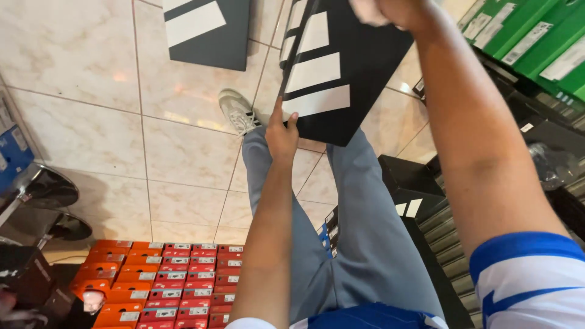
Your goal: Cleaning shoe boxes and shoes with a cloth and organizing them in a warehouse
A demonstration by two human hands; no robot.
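Observation:
I hold a black shoe box (353, 67) with three white stripes above the tiled floor, tilted. My left hand (281, 133) grips its lower corner with fingers on the striped side. At the top edge of the view, my right hand (390, 11) holds the upper end of the box and is partly cut off. Below the box are my legs in grey-blue trousers (365, 231) and a white sneaker (237, 111).
A second black striped box (207, 30) lies on the beige tiles at the top. Stacked orange and red shoe boxes (170, 280) fill the lower left. Green boxes (536, 36) and black boxes (414, 189) line the right. A chrome stool base (46, 189) stands left.

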